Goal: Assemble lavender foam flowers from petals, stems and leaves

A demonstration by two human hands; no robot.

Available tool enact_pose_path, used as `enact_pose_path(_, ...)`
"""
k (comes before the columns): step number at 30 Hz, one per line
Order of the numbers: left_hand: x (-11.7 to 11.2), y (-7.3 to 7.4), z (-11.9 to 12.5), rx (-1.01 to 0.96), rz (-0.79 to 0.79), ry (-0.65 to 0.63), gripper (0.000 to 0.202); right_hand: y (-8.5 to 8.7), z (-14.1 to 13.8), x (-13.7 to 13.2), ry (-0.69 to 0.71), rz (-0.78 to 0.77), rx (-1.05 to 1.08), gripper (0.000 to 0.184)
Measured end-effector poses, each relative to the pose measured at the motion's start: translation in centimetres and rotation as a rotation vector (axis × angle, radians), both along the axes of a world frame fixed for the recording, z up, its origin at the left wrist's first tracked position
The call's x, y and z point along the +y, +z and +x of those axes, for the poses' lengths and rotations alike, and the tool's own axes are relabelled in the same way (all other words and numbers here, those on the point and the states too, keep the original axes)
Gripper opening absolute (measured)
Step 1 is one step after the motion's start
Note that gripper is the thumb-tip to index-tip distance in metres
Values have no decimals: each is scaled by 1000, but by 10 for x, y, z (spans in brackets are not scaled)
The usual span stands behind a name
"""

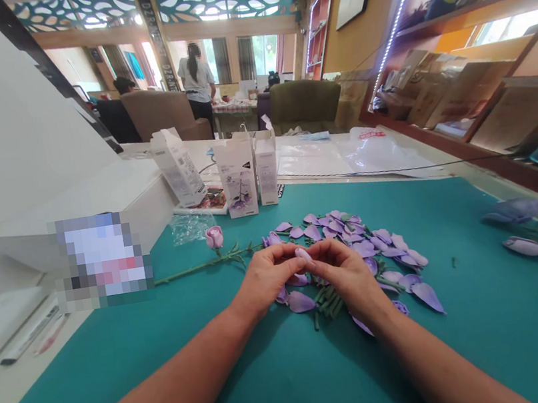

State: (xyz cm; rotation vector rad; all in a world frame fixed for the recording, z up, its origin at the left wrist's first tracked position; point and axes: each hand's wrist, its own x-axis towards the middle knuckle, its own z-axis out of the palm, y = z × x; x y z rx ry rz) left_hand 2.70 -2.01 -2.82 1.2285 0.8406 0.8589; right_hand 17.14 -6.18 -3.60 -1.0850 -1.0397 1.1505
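My left hand (269,277) and my right hand (341,273) meet over the teal mat (275,376), fingertips pinched together on one small purple petal (302,254). Beneath and around them lie several loose purple petals (381,245) and a bundle of green stems (327,300). A finished pink rosebud on a long green stem (214,238) lies to the left of my hands, apart from them.
Three white cartons (237,176) stand at the mat's far edge beside a clear plastic bag (189,227). Purple flowers on stems (523,246) lie at the right edge. A white counter (96,193) is on the left. A person stands far back.
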Motion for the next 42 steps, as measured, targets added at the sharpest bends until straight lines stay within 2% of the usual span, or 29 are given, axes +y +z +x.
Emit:
enact_pose_path(5, -1, 3, 0, -24, 6, 0, 23, -1, 0, -1, 43, 5, 16, 28)
enact_pose_path(13, -1, 2, 0, 7, 27, 4, 26, -5, 1, 0, 91, 16, 15, 28)
enact_pose_path(20, -1, 2, -1, -16, 20, -14, 24, -13, 3, 3, 75, 17, -66, 28)
enact_pose_path(23, 1, 2, -1, -9, 26, -7, 19, -16, 3, 4, 64, 68, -187, 28)
enact_pose_path(29, 5, -3, -1, -2, 37, 43, 19, -13, 3, 0, -60, 251, -660, 18)
enact_pose_path(34, 6, -5, -2, -26, 32, 38, 20, -10, 2, -2, -95, 300, -737, 13)
enact_pose_path(42, 5, -4, -1, 3, 91, 17, 17, -7, 0, -4, -116, 212, -830, 17)
